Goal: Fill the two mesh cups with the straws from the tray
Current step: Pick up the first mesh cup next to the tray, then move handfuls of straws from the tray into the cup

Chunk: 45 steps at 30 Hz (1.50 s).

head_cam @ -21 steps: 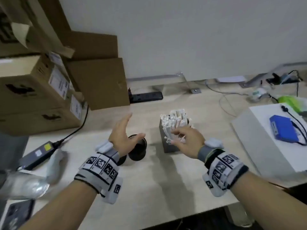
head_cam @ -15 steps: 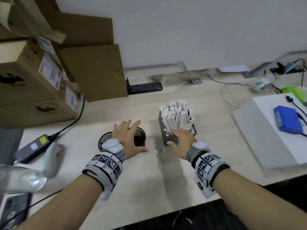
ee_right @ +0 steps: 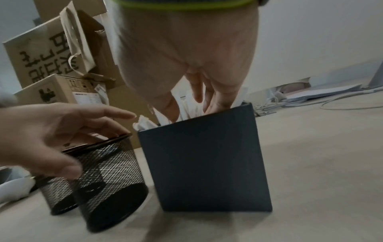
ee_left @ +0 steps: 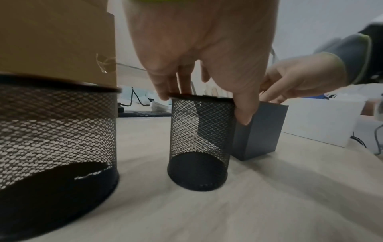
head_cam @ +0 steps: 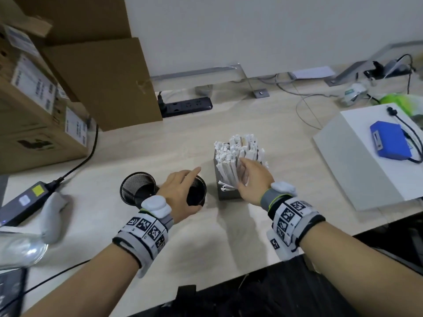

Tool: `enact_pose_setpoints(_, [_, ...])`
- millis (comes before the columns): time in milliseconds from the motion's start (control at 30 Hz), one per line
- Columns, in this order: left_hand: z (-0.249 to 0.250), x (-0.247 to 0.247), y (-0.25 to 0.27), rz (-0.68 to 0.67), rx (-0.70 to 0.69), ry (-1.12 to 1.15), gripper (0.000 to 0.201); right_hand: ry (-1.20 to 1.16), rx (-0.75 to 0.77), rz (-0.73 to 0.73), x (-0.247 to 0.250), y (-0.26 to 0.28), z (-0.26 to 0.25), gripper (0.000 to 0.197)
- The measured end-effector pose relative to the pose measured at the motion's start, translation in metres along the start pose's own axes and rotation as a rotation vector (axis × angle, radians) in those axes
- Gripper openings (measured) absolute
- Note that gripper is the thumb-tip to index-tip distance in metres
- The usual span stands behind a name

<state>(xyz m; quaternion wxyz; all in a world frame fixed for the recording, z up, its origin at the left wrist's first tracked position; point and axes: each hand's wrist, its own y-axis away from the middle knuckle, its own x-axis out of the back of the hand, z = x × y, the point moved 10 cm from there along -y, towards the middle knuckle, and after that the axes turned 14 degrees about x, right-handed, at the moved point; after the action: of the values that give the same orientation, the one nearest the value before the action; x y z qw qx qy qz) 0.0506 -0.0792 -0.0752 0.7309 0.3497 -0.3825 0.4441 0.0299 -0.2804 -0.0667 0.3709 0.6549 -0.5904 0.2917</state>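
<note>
**Both mesh cups empty, straws all in the dark box**

Containers:
- Dark grey square box-shaped tray [head_cam: 229, 194] stands upright on the pale wood-look table [head_cam: 263, 124], just right of the cups. Packed with white paper-wrapped straws [head_cam: 231, 154] standing on end, tops well above the rim, a few leaning out over the near-left edge.
- Right black round wire-mesh cup [ee_left: 200, 139] stands upright just beside the tray's left wall; can't tell if they touch. Nothing inside, solid dark base visible through the mesh.
- Left black round wire-mesh cup [head_cam: 138, 187] is beside it, also upright and empty. Same build: fine diamond mesh wall, solid rim band and base.

Hands:
- Left hand [head_cam: 180, 193] is over the right cup. In the left wrist view the thumb lies down the outside of the cup's right wall and the fingers [ee_left: 163, 88] touch the far-left rim, so it grips the cup across the top. Index finger sticks out straight towards the tray.
- Right hand [head_cam: 254, 179] is in the straw bundle above the tray's rim. Fingers [ee_right: 196, 88] spread apart, pushed down between the straws, thumb on the near side. Can't tell if it's clamped on any straws.

Both wrists wear grey bands with black-and-white square markers.
</note>
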Motion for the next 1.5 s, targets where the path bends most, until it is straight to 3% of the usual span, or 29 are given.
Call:
enact_pose_setpoints(133, [-0.012,-0.004,0.000,-0.038,0.052,0.132,0.115,-0.023,-0.063,-0.136,-0.013,-0.019,0.002,0.079])
enact_pose_setpoints(300, [-0.043,-0.021,0.008,-0.064,0.260,0.495,0.126,0.019,-0.096,-0.117,-0.020,-0.025,0.004,0.038])
enact_pose_setpoints(367, [-0.057,-0.029,0.009,-0.075,0.335,0.619,0.125,0.032,-0.078,-0.088,-0.021,-0.027,0.002,0.032])
enact_pose_setpoints(467, [-0.056,-0.034,0.003,-0.084,0.356,0.709,0.114,-0.081,-0.091,-0.053,-0.023,-0.024,0.006,0.049])
enact_pose_setpoints(567, [-0.049,-0.034,-0.004,-0.052,0.382,0.815,0.097,-0.146,-0.093,0.024,-0.016,-0.020,0.010,0.049])
enact_pose_setpoints(733, [-0.045,-0.030,-0.002,-0.023,0.352,0.824,0.101,-0.147,-0.163,0.053,-0.015,-0.020,0.020,0.063])
enact_pose_setpoints(900, [-0.030,-0.015,0.003,-0.039,0.272,0.869,0.096,-0.286,-0.186,0.118,-0.012,-0.024,0.015,0.056])
enact_pose_setpoints(1100, [-0.029,-0.014,0.009,-0.067,0.268,0.857,0.094,-0.433,-0.268,0.199,-0.005,-0.021,0.023,0.039])
enact_pose_setpoints(1167, [-0.031,-0.016,0.011,-0.085,0.280,0.860,0.097,-0.486,-0.216,0.235,0.004,-0.021,0.014,0.028])
enact_pose_setpoints(1267, [-0.033,-0.015,0.011,-0.087,0.297,0.813,0.096,-0.527,-0.149,0.379,0.033,-0.023,0.002,0.040])
enact_pose_setpoints(1367, [-0.026,-0.011,0.011,-0.100,0.278,0.817,0.093,-0.614,-0.142,0.529,0.059,-0.027,0.002,0.032])
enact_pose_setpoints(1500, [-0.013,-0.002,0.008,-0.093,0.241,0.802,0.094,-0.707,-0.088,0.599,0.080,-0.033,-0.004,0.029])
